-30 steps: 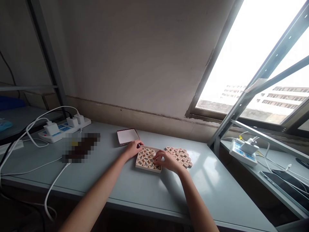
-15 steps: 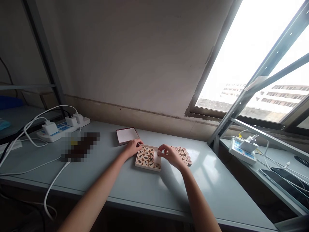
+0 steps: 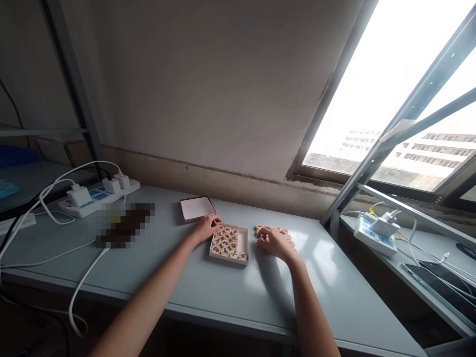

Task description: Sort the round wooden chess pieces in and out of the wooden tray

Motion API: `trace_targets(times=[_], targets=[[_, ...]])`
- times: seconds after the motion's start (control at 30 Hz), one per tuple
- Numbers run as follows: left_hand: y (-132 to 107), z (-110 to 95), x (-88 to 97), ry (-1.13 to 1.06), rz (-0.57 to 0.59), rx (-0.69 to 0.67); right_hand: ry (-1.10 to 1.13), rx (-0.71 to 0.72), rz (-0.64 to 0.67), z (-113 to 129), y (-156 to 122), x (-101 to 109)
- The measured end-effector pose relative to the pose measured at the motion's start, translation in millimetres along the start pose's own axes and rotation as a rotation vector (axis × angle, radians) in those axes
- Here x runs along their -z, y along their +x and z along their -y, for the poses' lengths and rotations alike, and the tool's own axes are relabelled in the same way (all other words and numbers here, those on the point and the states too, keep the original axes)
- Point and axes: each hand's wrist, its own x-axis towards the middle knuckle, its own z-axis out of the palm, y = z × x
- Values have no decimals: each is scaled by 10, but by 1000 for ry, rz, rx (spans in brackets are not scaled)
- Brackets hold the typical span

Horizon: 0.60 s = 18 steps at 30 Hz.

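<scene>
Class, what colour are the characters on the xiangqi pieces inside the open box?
Black, on pale xiangqi pieces; the head view shows it best.

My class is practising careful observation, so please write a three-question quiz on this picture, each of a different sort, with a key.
1. The right hand is over:
A) the power strip
B) the loose round pieces
C) the window

2. Fill the gap: the left hand is at the box's far ____ corner.

3. True or false: the box is completely filled.

Key:
1. B
2. left
3. False; bare space shows along part of its right side.
</scene>
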Motion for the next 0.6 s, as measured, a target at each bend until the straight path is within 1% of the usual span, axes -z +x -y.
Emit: trace_targets(times=[0.07, 0.17, 0.23, 0.3, 0.37, 0.43, 0.5, 0.6], targets=[[0, 10, -3, -1, 2, -1, -39, -13, 7, -14, 3, 13], [0, 13, -3, 0, 7, 3, -98, -30, -62, -31, 8, 30], [-1, 6, 0, 1, 5, 1, -37, 6, -69, 8, 7, 36], [-2, -5, 3, -1, 4, -3, 74, 100, -45, 106, 1, 31], [-4, -14, 4, -9, 3, 0, 167, 228, 19, 239, -12, 12], [-5, -18, 2, -19, -1, 10, 233, 311, 141, 360, -29, -10], [-6, -18, 0, -21, -4, 21, 283, 340, 264, 424, -46, -24], [-4, -16, -1, -18, -1, 21, 329, 329, 345, 409, -60, -26]])
